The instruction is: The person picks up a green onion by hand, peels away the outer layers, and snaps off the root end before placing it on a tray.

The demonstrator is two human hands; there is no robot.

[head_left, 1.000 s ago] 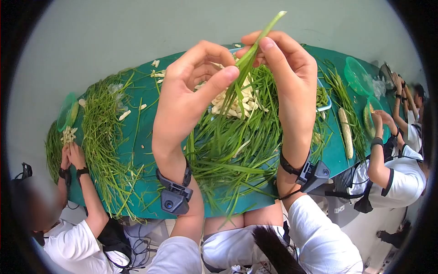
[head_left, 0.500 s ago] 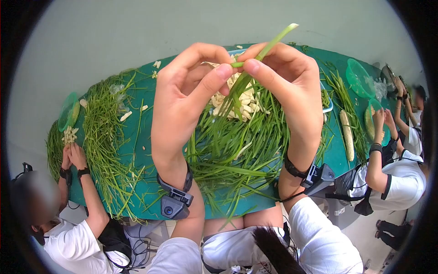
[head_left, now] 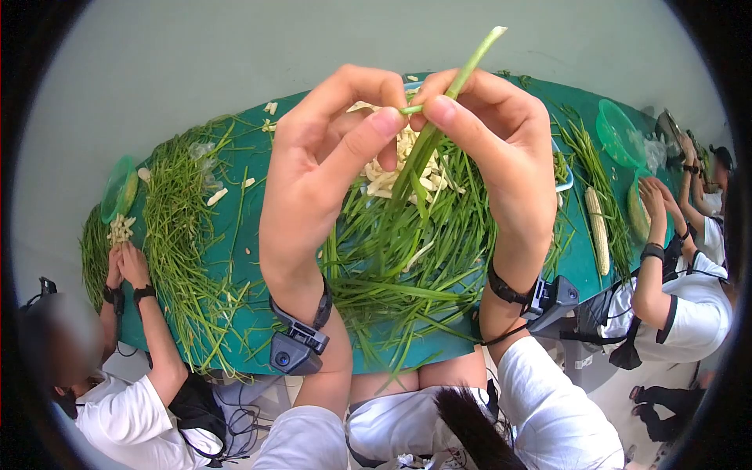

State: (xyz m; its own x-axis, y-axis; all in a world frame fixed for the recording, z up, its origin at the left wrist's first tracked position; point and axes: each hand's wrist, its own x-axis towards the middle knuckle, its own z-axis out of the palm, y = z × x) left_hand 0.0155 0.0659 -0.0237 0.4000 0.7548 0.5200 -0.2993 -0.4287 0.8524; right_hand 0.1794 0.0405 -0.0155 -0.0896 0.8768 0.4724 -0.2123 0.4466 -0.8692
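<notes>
Since the right hand (head_left: 505, 149) drew nearer the left hand (head_left: 313, 164), left fingers pinch a strand (head_left: 412, 110), right fingers the stalk (head_left: 476, 66); handling of that stalk appears mid-course.

This looks like a shared workroom for handling vegetables: people (head_left: 129, 409) in white shirts, with wrist-strapped devices (head_left: 296, 352), line one long green bench (head_left: 270, 164), which carries heaped greens (head_left: 415, 243), a corn cob (head_left: 598, 231) and green plastic baskets (head_left: 616, 135); pale floor (head_left: 605, 407) shows below.

Green table (head_left: 568, 95), pale floor (head_left: 607, 407)
</notes>
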